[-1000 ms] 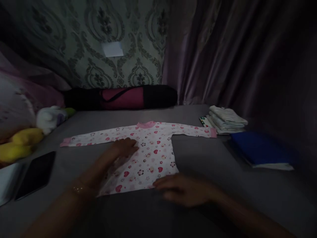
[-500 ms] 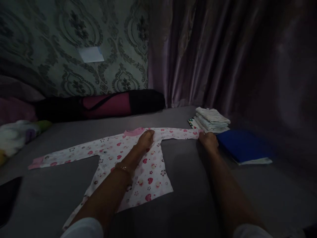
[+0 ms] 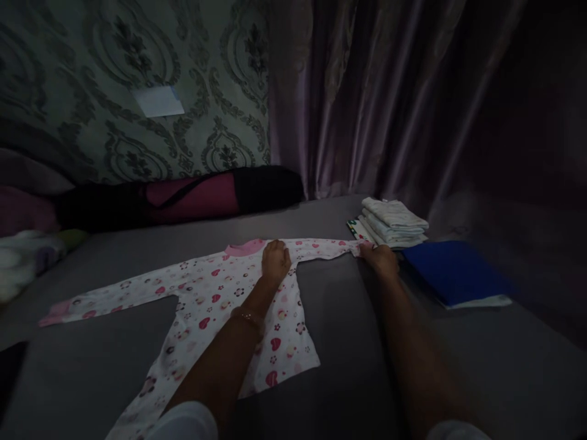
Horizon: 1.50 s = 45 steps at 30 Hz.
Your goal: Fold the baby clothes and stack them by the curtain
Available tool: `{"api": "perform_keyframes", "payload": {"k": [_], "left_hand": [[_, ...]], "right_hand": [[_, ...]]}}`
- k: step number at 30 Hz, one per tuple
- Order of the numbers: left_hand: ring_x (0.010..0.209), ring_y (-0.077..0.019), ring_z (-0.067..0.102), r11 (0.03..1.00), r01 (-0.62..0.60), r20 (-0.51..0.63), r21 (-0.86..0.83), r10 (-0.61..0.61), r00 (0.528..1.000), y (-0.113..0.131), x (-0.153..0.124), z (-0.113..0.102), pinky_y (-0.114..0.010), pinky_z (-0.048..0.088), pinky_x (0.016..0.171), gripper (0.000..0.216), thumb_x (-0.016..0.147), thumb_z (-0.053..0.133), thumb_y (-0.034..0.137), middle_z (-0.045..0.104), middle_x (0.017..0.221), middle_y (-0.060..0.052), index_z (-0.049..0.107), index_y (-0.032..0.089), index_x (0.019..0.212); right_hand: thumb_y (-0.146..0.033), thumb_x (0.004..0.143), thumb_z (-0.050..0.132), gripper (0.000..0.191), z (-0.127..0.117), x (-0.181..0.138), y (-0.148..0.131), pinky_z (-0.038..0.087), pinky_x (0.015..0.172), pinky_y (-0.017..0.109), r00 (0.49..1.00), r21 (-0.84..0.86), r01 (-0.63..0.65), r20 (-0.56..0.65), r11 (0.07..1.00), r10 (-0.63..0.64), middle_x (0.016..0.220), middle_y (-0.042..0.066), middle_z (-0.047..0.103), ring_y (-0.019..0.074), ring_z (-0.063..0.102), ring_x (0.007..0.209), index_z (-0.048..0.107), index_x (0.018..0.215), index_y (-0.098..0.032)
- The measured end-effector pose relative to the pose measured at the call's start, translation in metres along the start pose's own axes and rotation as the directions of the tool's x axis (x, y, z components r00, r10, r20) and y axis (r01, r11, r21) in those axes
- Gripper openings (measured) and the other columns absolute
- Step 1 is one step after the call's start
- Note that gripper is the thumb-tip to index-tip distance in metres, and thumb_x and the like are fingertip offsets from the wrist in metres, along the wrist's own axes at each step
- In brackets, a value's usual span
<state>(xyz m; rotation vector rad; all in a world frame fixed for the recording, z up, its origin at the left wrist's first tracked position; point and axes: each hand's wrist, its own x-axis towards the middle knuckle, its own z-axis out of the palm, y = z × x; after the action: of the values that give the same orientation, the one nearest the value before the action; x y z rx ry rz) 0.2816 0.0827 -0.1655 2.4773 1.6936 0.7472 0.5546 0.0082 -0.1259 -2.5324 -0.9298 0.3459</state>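
Observation:
A small white long-sleeved shirt [image 3: 206,299] with pink hearts and a pink collar lies flat on a grey surface [image 3: 348,342], sleeves spread wide. My left hand [image 3: 276,261] presses down on its right shoulder, beside the collar, fingers curled. My right hand [image 3: 380,256] rests on the cuff end of the right sleeve and appears to pinch it; the cuff itself is hidden under the fingers. The left sleeve stretches away to the far left.
A stack of folded light cloths [image 3: 392,221] sits just beyond my right hand. A blue folder [image 3: 456,272] lies to its right. A black and pink roll bag [image 3: 183,195] lies along the wall. Soft toys [image 3: 27,260] sit at the left edge. Curtains hang behind.
My left hand went from the shirt's middle up to its right shoulder. My right hand left the hem and reached out to the right sleeve's cuff. The view swung rightward.

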Motion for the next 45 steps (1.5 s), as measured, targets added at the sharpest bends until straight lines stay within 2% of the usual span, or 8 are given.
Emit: {"api": "perform_keyframes", "payload": {"k": [5, 10, 12, 15, 23, 32, 37, 45], "left_hand": [[0.106, -0.0242, 0.052, 1.0, -0.013, -0.017, -0.008, 0.012, 1.0, -0.004, 0.002, 0.005, -0.038, 0.037, 0.099, 0.027, 0.088, 0.039, 0.022, 0.061, 0.106, -0.013, 0.058, 0.013, 0.104], [0.112, -0.0253, 0.05, 1.0, 0.013, 0.003, -0.019, -0.013, 1.0, -0.003, 0.002, 0.004, -0.039, 0.036, 0.1, 0.033, 0.088, 0.04, 0.024, 0.059, 0.116, -0.015, 0.055, 0.011, 0.114], [0.115, -0.0258, 0.048, 1.0, 0.016, 0.011, -0.005, -0.016, 1.0, -0.001, 0.001, 0.003, -0.039, 0.034, 0.102, 0.036, 0.089, 0.039, 0.025, 0.057, 0.121, -0.015, 0.054, 0.011, 0.118], [0.12, -0.0271, 0.045, 1.0, 0.007, 0.011, 0.029, -0.007, 1.0, 0.003, -0.001, 0.003, -0.041, 0.03, 0.106, 0.042, 0.091, 0.037, 0.03, 0.053, 0.128, -0.016, 0.053, 0.011, 0.125], [0.127, -0.0325, 0.038, 0.996, 0.009, 0.019, 0.086, -0.011, 1.0, 0.005, -0.004, 0.01, -0.047, 0.026, 0.108, 0.052, 0.093, 0.033, 0.043, 0.046, 0.138, -0.016, 0.047, 0.015, 0.135], [0.125, -0.0357, 0.038, 0.996, 0.05, 0.201, 0.078, -0.065, 0.977, -0.001, 0.01, -0.004, -0.049, 0.031, 0.1, 0.06, 0.087, 0.039, 0.056, 0.041, 0.141, -0.014, 0.045, 0.023, 0.137], [0.123, -0.037, 0.038, 0.991, 0.061, 0.346, 0.115, -0.098, 0.933, 0.0, 0.024, -0.016, -0.051, 0.031, 0.097, 0.067, 0.08, 0.045, 0.064, 0.044, 0.135, -0.014, 0.046, 0.026, 0.135], [0.125, -0.038, 0.035, 0.991, 0.051, 0.295, 0.122, -0.085, 0.952, 0.004, 0.014, -0.012, -0.052, 0.029, 0.099, 0.06, 0.085, 0.044, 0.057, 0.043, 0.138, -0.018, 0.053, 0.017, 0.128]], "right_hand": [[-0.04, 0.073, 0.059, 0.027, 0.003, 0.011, -0.011, 0.046, 0.066, 0.029, 0.995, 0.081, 0.102, -0.029, 0.992, -0.099, 0.078, 0.012, 0.067, 0.0248, 0.064, 0.081, 0.066, 0.078, -0.015], [-0.035, 0.071, 0.058, 0.023, 0.001, 0.016, -0.041, 0.047, 0.061, 0.026, 0.975, 0.495, 0.136, -0.219, 0.858, -0.028, 0.069, 0.004, 0.061, 0.0189, 0.059, 0.07, 0.059, 0.084, -0.016], [-0.032, 0.072, 0.055, 0.018, -0.002, 0.018, -0.055, 0.049, 0.057, 0.026, 0.981, 0.717, 0.147, -0.194, 0.681, -0.008, 0.064, -0.001, 0.057, 0.0161, 0.057, 0.063, 0.056, 0.082, -0.017], [-0.023, 0.074, 0.053, 0.006, -0.01, 0.017, -0.074, 0.051, 0.055, 0.027, 0.994, 0.952, 0.098, -0.105, 0.291, 0.009, 0.061, -0.004, 0.054, 0.0133, 0.056, 0.057, 0.051, 0.076, -0.019], [0.001, 0.08, 0.039, 0.02, -0.039, 0.004, -0.099, 0.056, 0.064, 0.024, 0.965, 0.93, -0.224, 0.253, -0.29, 0.068, 0.062, -0.007, 0.053, 0.0074, 0.059, 0.059, 0.047, 0.08, -0.018], [-0.004, 0.084, 0.042, 0.018, -0.042, -0.041, -0.137, 0.055, 0.06, 0.021, 0.969, 0.946, -0.195, 0.145, -0.258, -0.2, 0.065, -0.006, 0.057, 0.0062, 0.059, 0.057, 0.046, 0.073, -0.018], [-0.007, 0.084, 0.047, 0.014, -0.043, -0.09, -0.163, 0.056, 0.064, 0.024, 0.936, 0.92, -0.312, 0.256, -0.235, -0.242, 0.058, -0.005, 0.059, 0.0082, 0.059, 0.055, 0.052, 0.075, -0.017], [-0.008, 0.085, 0.045, 0.015, 0.0, -0.116, -0.22, 0.054, 0.06, 0.022, 0.807, 0.773, -0.575, 0.483, -0.267, -0.339, 0.056, -0.004, 0.059, 0.0088, 0.059, 0.054, 0.051, 0.075, -0.018]]}}
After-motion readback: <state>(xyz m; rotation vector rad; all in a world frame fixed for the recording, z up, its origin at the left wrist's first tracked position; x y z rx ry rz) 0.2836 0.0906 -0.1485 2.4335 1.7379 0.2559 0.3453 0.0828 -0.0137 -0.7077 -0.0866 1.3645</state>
